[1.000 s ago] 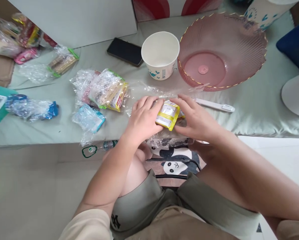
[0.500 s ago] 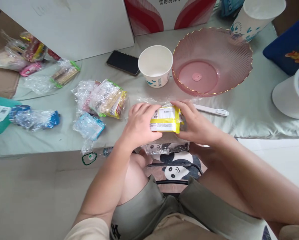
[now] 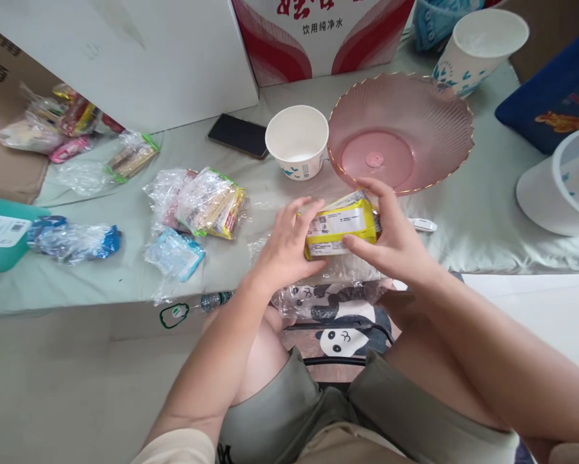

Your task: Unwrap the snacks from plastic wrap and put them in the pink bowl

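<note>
Between my two hands is a yellow-and-white snack packet (image 3: 342, 223) with printed labels, tilted up at its right end; another packet seems to lie behind it. My left hand (image 3: 289, 241) grips its left end, thumb below and fingers above. Around the right end, my right hand (image 3: 391, 235) is closed, its thumb across the printed face. Clear crinkled plastic film (image 3: 318, 293) spreads beneath the hands at the table edge. Just beyond stand a white paper cup (image 3: 296, 143) and a pink ribbed bowl (image 3: 444, 142) with a gold scalloped rim.
Plastic-wrapped snacks (image 3: 212, 203), a light blue packet (image 3: 176, 254) and a dark blue wrapped bundle (image 3: 77, 240) lie to the left. A black phone (image 3: 238, 135) rests before a white box (image 3: 173, 58). White tubs (image 3: 545, 193) stand at the right, near a blue bag (image 3: 555, 96).
The packet has tipped, its right end rising, and my right thumb has come onto its face. Both hands still hold it. The camera view has shifted slightly.
</note>
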Demonstrator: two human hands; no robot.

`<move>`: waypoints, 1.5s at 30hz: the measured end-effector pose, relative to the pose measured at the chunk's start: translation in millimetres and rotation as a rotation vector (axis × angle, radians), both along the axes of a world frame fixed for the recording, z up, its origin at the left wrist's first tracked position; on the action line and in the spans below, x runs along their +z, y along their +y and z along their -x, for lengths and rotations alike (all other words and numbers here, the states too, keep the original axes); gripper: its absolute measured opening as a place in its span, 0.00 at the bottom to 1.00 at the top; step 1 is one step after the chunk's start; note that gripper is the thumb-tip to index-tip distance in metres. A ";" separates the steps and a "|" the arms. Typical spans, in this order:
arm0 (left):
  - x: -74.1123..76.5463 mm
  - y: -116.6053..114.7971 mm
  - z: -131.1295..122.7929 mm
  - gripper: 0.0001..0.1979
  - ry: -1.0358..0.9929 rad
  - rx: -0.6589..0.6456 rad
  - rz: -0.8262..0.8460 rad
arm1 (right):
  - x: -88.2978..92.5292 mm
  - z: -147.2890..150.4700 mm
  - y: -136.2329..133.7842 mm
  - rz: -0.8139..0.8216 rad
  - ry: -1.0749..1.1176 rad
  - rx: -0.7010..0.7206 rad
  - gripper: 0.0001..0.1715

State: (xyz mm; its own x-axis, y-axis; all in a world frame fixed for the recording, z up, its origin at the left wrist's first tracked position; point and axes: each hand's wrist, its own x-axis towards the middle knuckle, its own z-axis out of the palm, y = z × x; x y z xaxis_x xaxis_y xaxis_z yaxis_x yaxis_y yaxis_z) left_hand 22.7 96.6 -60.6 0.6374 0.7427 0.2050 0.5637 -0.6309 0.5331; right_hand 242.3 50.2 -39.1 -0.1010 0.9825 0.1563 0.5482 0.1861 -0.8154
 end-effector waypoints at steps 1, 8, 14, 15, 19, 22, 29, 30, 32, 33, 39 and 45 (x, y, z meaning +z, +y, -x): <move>-3.8 2.4 1.7 0.56 -0.016 -0.011 0.015 | 2.9 -4.1 -0.8 -0.010 -0.009 -0.009 0.45; -12.0 14.7 1.9 0.61 -0.016 0.023 0.162 | 31.6 -24.8 -11.3 -0.301 -0.005 -0.203 0.41; 4.6 10.1 -9.2 0.47 0.255 0.013 0.200 | 57.4 -41.4 24.0 -0.409 -0.219 -0.583 0.36; 5.5 9.4 -10.0 0.47 0.260 0.014 0.195 | 58.2 -43.0 33.8 -0.367 -0.239 -0.595 0.37; 3.8 8.9 -9.9 0.47 0.251 0.014 0.189 | 54.0 -40.9 62.7 -0.168 -0.239 -0.656 0.45; 2.2 9.3 -9.2 0.47 0.240 0.013 0.183 | 54.7 -37.5 65.8 -0.090 -0.314 -0.641 0.47; 4.7 10.4 -10.1 0.47 0.239 0.003 0.218 | 58.5 -36.4 37.5 -0.521 -0.300 -0.395 0.19; 4.9 10.6 -9.7 0.47 0.240 -0.003 0.217 | 57.2 -32.5 30.7 -0.527 -0.264 -0.326 0.17; 5.1 10.8 -7.9 0.48 0.242 -0.025 0.207 | 52.3 -21.0 15.9 -0.500 -0.235 -0.201 0.15; 5.3 10.7 -6.7 0.48 0.246 -0.042 0.203 | 48.3 -14.3 8.6 -0.459 -0.252 -0.142 0.14; 7.6 8.1 2.2 0.50 0.255 -0.148 0.219 | 0.9 7.1 -12.6 -0.169 -0.336 0.290 0.23; 16.6 2.3 16.7 0.43 0.200 -0.134 0.189 | -22.1 -2.6 -8.7 -0.088 -0.481 0.395 0.27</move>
